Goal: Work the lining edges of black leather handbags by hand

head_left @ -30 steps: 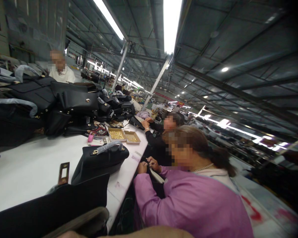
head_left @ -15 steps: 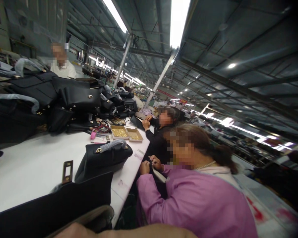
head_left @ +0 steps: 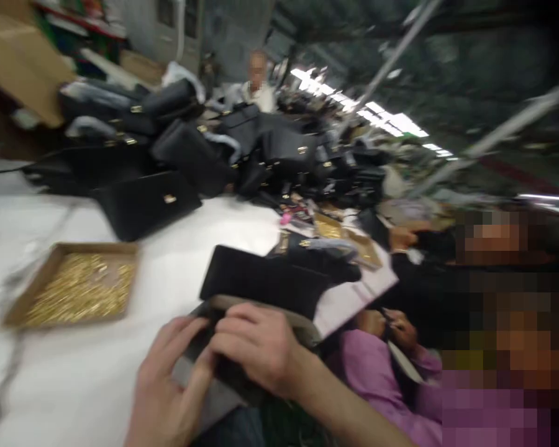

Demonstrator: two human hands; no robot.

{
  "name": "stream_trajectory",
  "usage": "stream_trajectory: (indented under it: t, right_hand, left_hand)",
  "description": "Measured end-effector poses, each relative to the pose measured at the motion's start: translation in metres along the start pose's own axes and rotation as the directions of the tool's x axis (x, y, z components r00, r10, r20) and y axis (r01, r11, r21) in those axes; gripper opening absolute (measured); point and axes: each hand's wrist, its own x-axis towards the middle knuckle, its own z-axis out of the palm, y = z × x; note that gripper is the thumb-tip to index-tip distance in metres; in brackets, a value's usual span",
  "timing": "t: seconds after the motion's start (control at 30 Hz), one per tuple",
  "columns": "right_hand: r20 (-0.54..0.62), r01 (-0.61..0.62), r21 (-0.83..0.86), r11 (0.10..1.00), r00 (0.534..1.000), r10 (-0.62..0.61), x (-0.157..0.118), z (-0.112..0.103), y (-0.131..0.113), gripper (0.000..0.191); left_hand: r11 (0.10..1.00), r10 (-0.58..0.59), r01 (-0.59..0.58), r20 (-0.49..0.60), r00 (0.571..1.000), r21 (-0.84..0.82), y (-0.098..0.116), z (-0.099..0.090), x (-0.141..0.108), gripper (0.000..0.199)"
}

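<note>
A black bag (head_left: 265, 279) lies near me at the table's front edge, its flap spread away from me and its tan-lined opening toward me. My left hand (head_left: 172, 372) grips the bag's near left edge between thumb and fingers. Curled over the rim of the opening is my right hand (head_left: 261, 347), its fingertips close to my left thumb. What the fingertips pinch inside is blurred and partly hidden. Just behind this bag sits another black bag (head_left: 317, 257) with a wrapped handle.
A cardboard tray of gold metal pieces (head_left: 79, 285) is on the white table (head_left: 168, 261) at left. Black bags (head_left: 144, 202) are piled along the back. Smaller gold-filled boxes (head_left: 328, 226) stand farther right. A person in a pink sleeve (head_left: 372, 372) works close at right, others beyond.
The view has swung left and down, bringing the tray of gold pieces and both my hands into sight. Earlier only a blurred hand or forearm showed at the bottom edge.
</note>
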Motion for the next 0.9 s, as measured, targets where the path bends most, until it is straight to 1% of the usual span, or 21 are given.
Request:
stream_trajectory:
  t: [0.07,0.13,0.2,0.3,0.43,0.5,0.57,0.63,0.73,0.9]
  right_hand:
    - [-0.045,-0.053,0.075,0.996,0.997,0.057,0.001,0.014,0.005,0.018]
    - [-0.069,-0.11,0.098,0.989,0.991,0.117,0.002,0.023,0.008,0.025]
    - [-0.074,-0.141,0.093,0.986,0.986,0.148,0.002,0.024,0.005,0.029]
    - [-0.051,-0.15,0.091,0.984,0.987,0.155,0.001,0.022,0.0,0.029]
    - [-0.059,-0.161,0.077,0.984,0.984,0.166,0.001,0.023,-0.001,0.031]
    - [-0.078,-0.143,0.079,0.987,0.986,0.149,0.002,0.024,-0.001,0.032]
    - [-0.088,-0.1,0.07,0.993,0.99,0.106,0.004,0.024,-0.001,0.032]
    - [-0.086,-0.056,0.035,0.998,0.995,0.058,0.006,0.023,-0.001,0.031]
    - [-0.072,-0.03,0.003,1.0,0.997,0.03,0.006,0.024,0.002,0.03]
    - [-0.027,0.002,0.056,0.998,1.0,0.0,0.002,0.024,0.007,0.029]
  left_hand:
    - [0.99,-0.114,0.115,0.013,0.993,-0.082,-0.002,-0.015,-0.01,0.022]
    - [0.977,-0.164,0.167,0.031,0.986,-0.135,-0.001,-0.019,-0.01,0.023]
    - [0.973,-0.174,0.176,0.028,0.984,-0.151,0.003,-0.019,-0.006,0.023]
    - [0.972,-0.161,0.16,0.005,0.987,-0.172,0.009,-0.02,-0.005,0.023]
    - [0.961,-0.157,0.148,-0.02,0.987,-0.232,0.005,-0.02,-0.009,0.023]
    - [0.958,-0.166,0.152,-0.036,0.986,-0.242,0.002,-0.018,-0.01,0.023]
    - [0.956,-0.17,0.154,-0.043,0.985,-0.25,-0.001,-0.016,-0.012,0.023]
    - [0.951,-0.169,0.152,-0.04,0.985,-0.268,-0.002,-0.015,-0.012,0.024]
    - [0.946,-0.171,0.156,-0.031,0.985,-0.285,-0.003,-0.017,-0.012,0.025]
    - [0.93,-0.181,0.164,-0.021,0.983,-0.328,-0.003,-0.021,-0.01,0.025]
